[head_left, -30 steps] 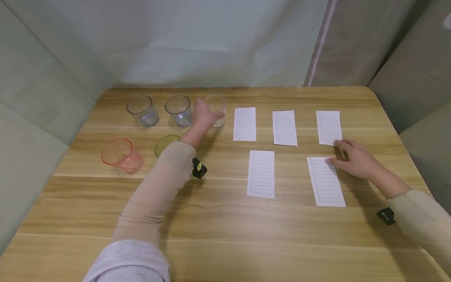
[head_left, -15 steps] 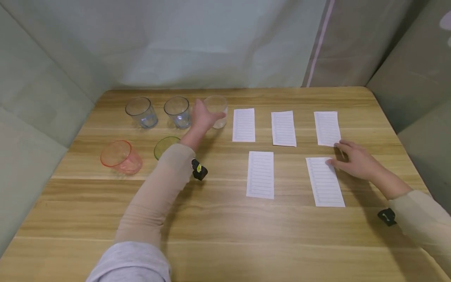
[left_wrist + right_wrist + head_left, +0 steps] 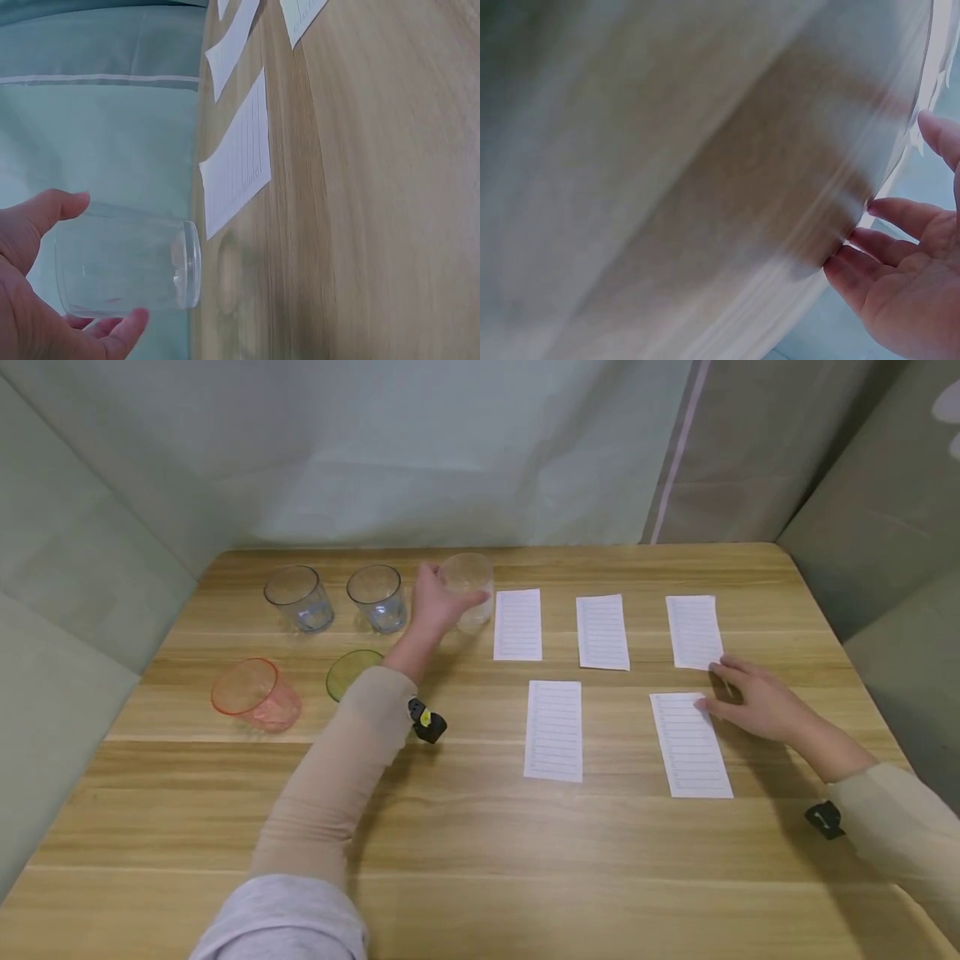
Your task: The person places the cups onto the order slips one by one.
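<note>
At the back of the table, my left hand (image 3: 437,603) grips a clear drinking glass (image 3: 474,578) around its side, thumb on the right. In the left wrist view the glass (image 3: 124,259) is held upright, its base slightly above the wood. My right hand (image 3: 765,697) rests with its fingertips on the table. Its thumb touches the top corner of the front-right lined paper slip (image 3: 690,747), and its index fingertip is at the lower corner of the back-right slip (image 3: 693,631). The right wrist view shows those fingertips (image 3: 859,255) meeting the tabletop.
Two bluish glasses (image 3: 300,602) (image 3: 377,600) stand at the back left. In front are a red-orange glass (image 3: 258,697) and a green glass (image 3: 352,675), partly hidden by my left sleeve. More lined slips (image 3: 517,625) (image 3: 603,632) (image 3: 553,731) lie on the wooden table (image 3: 480,860).
My left hand has raised the clear glass a little off the table and shifted it slightly right. The right hand stays in place.
</note>
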The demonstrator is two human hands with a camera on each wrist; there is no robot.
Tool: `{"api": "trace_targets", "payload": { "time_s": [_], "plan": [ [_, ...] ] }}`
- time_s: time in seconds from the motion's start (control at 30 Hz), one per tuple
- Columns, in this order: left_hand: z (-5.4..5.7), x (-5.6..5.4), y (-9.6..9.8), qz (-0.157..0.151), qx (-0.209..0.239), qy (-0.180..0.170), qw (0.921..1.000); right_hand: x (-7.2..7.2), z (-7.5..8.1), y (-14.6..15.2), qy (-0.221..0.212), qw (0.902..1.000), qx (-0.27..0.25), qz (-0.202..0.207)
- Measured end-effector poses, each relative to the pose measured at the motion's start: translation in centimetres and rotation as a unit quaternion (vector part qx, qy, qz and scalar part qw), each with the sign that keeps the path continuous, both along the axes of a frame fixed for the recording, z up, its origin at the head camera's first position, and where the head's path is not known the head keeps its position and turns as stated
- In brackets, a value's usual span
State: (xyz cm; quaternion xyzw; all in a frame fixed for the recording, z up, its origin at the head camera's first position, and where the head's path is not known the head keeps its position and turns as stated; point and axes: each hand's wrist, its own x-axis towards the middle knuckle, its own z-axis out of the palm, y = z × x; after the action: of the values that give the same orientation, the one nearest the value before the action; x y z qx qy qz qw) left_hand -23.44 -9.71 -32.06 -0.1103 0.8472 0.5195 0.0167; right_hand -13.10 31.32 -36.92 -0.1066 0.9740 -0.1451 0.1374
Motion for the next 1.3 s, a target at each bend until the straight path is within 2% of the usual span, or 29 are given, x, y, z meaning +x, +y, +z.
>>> {"api": "trace_targets", "payload": {
  "time_s": [0.3,0.43,0.77,1.17,1.3],
  "plan": [
    [-0.4,-0.1,1.1,-0.015,0.008,0.004,0.9998,0.2,0.1,0.2,-0.012,0.9999,0.009,0.003],
    [-0.3,0.1,1.9,-0.034,0.012,0.003,0.9994,0.6,0.1,0.3,-0.019,0.9998,0.007,0.002],
    [-0.1,0.4,3.9,-0.071,-0.003,0.040,0.9967,1.3,0.1,0.3,-0.018,0.9998,-0.003,-0.010],
    [-0.2,0.8,5.8,-0.094,0.028,0.064,0.9931,1.4,-0.1,0.0,-0.001,0.9999,-0.011,-0.004],
    [-0.2,0.9,6.4,-0.112,0.036,0.089,0.9890,1.4,-0.1,-0.3,-0.005,0.9999,-0.013,-0.007]
  ]
}}
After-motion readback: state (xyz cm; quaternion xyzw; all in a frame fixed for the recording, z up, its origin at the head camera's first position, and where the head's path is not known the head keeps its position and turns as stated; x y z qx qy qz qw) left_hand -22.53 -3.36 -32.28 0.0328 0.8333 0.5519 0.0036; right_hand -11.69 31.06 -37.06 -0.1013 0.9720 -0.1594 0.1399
